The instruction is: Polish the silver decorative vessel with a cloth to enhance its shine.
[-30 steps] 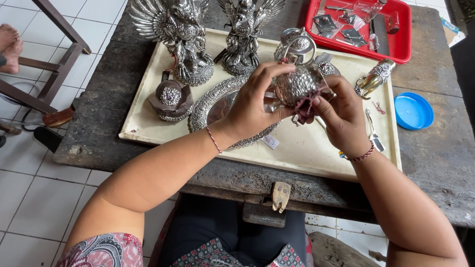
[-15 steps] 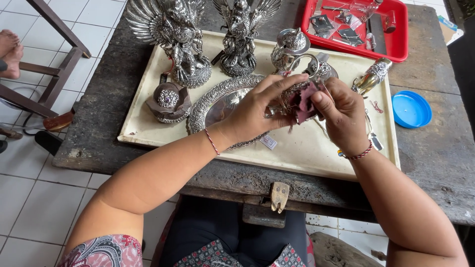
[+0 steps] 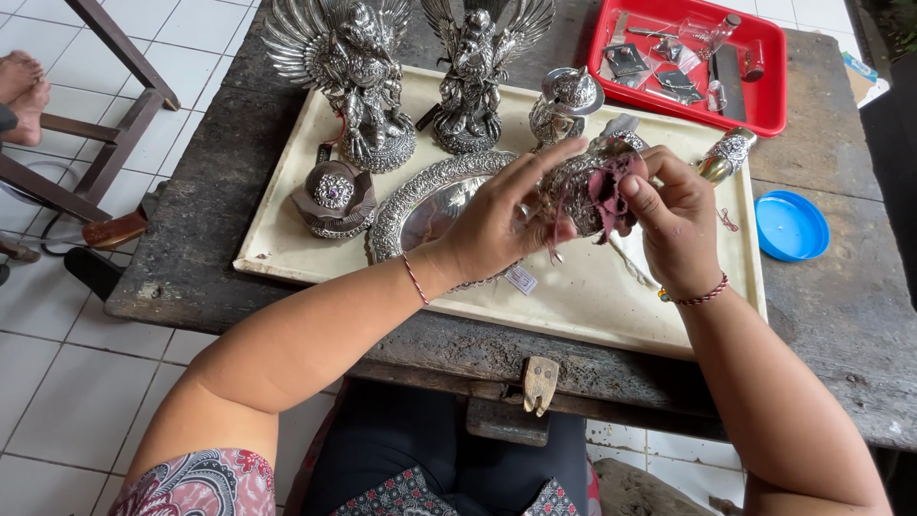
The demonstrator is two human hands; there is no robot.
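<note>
A silverware craft workshop, at a worn wooden bench

Beyond the gripping hands stand winged silver statues (image 3: 349,72) on a cream tray (image 3: 611,306); further off to their right, a red tray of small tools (image 3: 690,59). The scarred bench top (image 3: 841,325) and a wooden peg (image 3: 540,384) at its near edge mark handwork.

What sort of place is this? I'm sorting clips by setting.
Probably a silver craft workshop: ornate winged silver statues stand on a cream tray on a worn wooden workbench, with a red tray of small tools alongside.
</note>
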